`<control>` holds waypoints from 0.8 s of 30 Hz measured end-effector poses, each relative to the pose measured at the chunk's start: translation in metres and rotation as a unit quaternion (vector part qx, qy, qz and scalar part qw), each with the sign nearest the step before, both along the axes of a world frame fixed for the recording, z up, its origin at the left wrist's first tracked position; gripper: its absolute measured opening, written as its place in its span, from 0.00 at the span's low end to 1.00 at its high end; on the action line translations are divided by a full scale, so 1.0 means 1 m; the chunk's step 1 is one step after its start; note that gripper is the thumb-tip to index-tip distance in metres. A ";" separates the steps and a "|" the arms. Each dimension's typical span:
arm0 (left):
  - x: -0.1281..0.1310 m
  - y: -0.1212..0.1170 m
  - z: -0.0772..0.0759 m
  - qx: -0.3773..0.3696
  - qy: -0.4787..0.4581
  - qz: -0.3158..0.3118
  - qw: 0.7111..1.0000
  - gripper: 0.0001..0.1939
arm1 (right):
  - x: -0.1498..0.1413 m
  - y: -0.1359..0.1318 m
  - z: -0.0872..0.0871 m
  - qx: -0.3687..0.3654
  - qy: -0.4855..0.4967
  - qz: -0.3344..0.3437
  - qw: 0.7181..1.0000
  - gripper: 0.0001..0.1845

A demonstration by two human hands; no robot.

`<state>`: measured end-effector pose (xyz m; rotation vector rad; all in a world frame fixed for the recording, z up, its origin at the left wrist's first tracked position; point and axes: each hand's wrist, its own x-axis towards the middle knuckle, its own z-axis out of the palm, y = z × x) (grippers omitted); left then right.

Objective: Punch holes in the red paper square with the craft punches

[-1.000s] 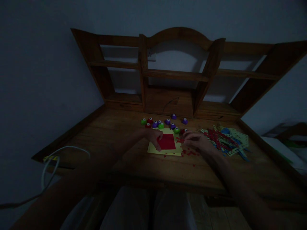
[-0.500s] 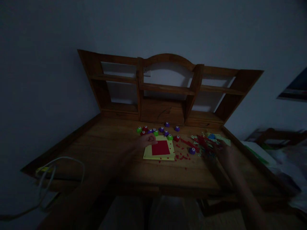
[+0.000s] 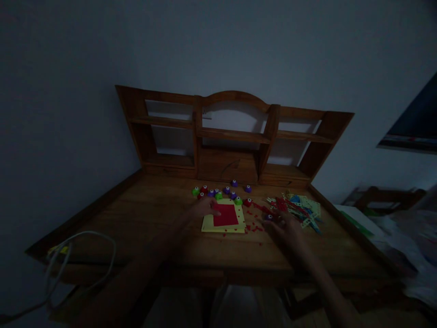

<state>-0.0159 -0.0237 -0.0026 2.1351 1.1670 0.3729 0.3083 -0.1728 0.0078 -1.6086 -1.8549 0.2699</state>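
Note:
My left hand (image 3: 204,207) is over the left edge of a red paper square (image 3: 226,215), thumb and fingers apart. The square lies on a larger pale yellow sheet or pad (image 3: 207,226). My right hand (image 3: 287,226) reaches in from the right, its thumb and fingers spread around a small purple domed piece (image 3: 268,217) with a white eye-like spot. Whether they touch it is unclear in the dim light. Beside it lie a red strip (image 3: 262,208) and scattered red bits (image 3: 253,227). A red domed piece (image 3: 248,202) and a green one (image 3: 238,201) are close by.
Several more domed pieces cluster behind the pad, including a purple one (image 3: 234,183). A pile of coloured strips and yellow perforated pieces (image 3: 309,210) lies right. A wooden shelf unit (image 3: 232,134) backs the desk (image 3: 146,214). A white cable (image 3: 92,233) loops at left.
My right hand has moved left from the pile of strips to the purple piece. My left hand's fingers have opened from a curled pose over the paper. The camera view has shifted slightly.

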 end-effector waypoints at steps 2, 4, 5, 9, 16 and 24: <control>-0.001 -0.002 0.001 0.010 0.001 0.006 1.000 0.24 | -0.003 0.004 -0.007 0.022 -0.006 -0.020 1.000 0.22; -0.004 -0.003 -0.001 0.020 -0.023 0.022 0.999 0.23 | -0.003 0.009 -0.015 0.033 -0.015 -0.029 0.999 0.21; -0.006 -0.004 -0.002 0.023 -0.048 0.034 0.998 0.23 | -0.002 0.012 -0.018 0.034 -0.020 -0.031 0.999 0.21; -0.016 -0.004 -0.008 -0.004 -0.188 0.086 0.978 0.21 | 0.002 0.022 -0.032 0.034 -0.036 -0.041 0.998 0.18; -0.025 0.003 -0.026 -0.039 -0.324 0.185 0.927 0.24 | 0.008 0.028 -0.048 0.057 -0.001 -0.068 0.996 0.20; -0.018 0.015 -0.044 -0.049 -0.384 0.206 0.899 0.20 | 0.013 0.031 -0.056 0.102 -0.008 -0.059 0.993 0.16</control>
